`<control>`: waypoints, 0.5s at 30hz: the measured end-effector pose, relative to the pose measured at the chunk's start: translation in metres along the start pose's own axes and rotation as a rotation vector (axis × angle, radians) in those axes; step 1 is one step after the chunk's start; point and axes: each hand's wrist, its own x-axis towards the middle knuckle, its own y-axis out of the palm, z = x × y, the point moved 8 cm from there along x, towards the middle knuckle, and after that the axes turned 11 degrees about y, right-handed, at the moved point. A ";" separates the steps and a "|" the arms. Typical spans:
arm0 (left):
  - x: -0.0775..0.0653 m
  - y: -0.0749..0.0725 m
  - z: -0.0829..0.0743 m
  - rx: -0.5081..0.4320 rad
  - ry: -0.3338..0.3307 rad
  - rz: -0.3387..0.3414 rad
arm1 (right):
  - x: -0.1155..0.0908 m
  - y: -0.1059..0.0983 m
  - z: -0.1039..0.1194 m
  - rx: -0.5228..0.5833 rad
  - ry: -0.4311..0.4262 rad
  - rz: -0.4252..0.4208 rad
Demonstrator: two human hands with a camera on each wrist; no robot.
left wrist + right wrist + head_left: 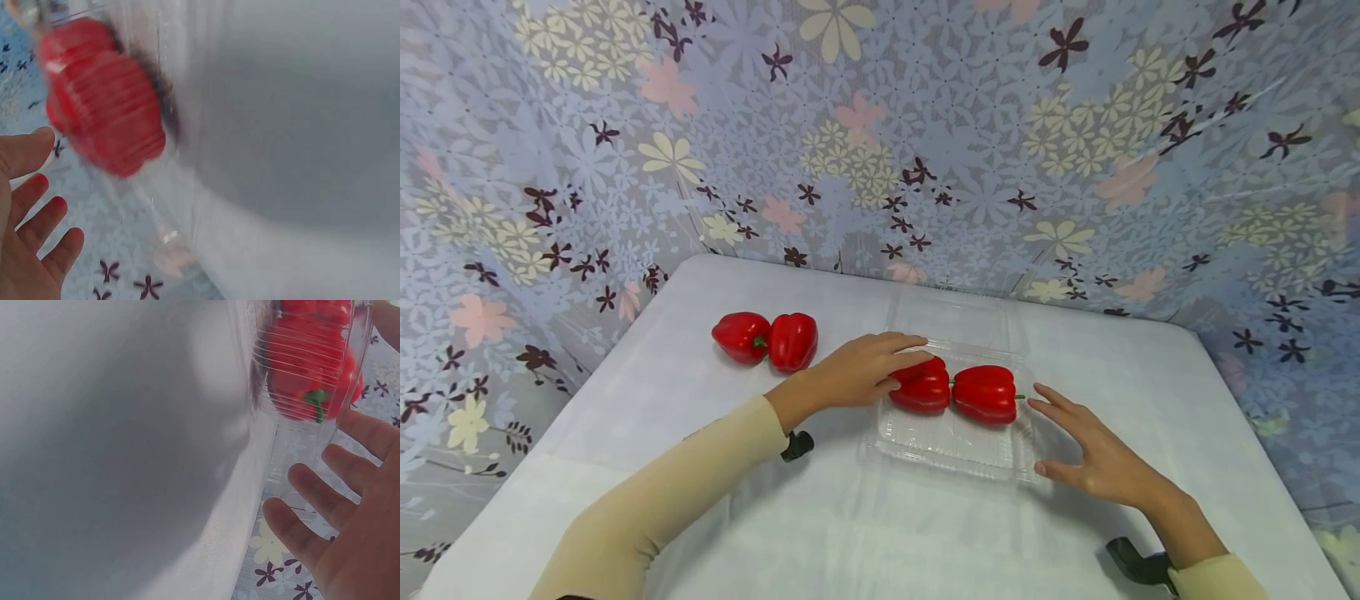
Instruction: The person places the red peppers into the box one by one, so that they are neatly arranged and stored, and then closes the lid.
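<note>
Two red bell peppers lie end to end in a clear plastic clamshell box (947,450), its lid (951,321) folded back toward the wall. My left hand (861,369) hovers at the left pepper (925,393), fingertips overlapping it in the head view. From the left wrist, a gap shows between those spread fingers (47,219) and the blurred pepper (115,115). To the right of the box, my right hand (1097,454) holds nothing, thumb and fingers apart. Nearest to it is the right pepper (985,394), whose green stem (317,403) shows through the ribbed wall.
Two more red bell peppers, one on its side (741,337) and one beside it (793,342), lie at the left on the white-covered table (820,517). A floral curtain (880,142) hangs behind the table. Dark wrist mounts (797,446) stick out under both wrists.
</note>
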 end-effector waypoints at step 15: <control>-0.099 -0.048 0.006 0.115 -0.080 -0.130 | 0.001 0.001 -0.002 -0.011 0.016 0.001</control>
